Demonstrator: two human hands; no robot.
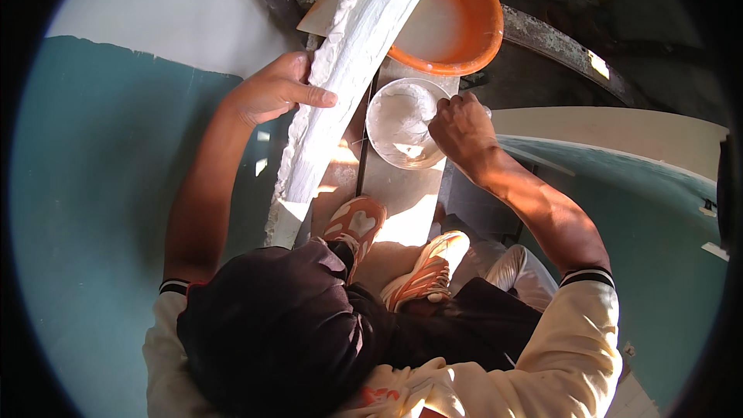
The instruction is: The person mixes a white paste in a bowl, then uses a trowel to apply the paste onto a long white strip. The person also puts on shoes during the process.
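A long white plaster-like strip (340, 93) with a rough, lumpy left edge slants from the top of the view down toward my lap. My left hand (282, 93) grips it by that edge, thumb across its face and the other fingers behind. To its right stands a white bowl (374, 133) with thick white paste (410, 104) inside. My right hand (464, 130) is closed at the bowl's right rim, fingertips over the paste. Whatever it holds is mostly hidden by the fingers; a small pale bit shows beside the knuckles.
An orange basin (489, 19) of cloudy liquid stands beyond the bowl, on the same narrow plank (402, 186). My shoes (357, 224) rest on the plank's near part. A green and white wall (101, 147) runs along the left. A paint-spattered beam (557, 42) lies at the far right.
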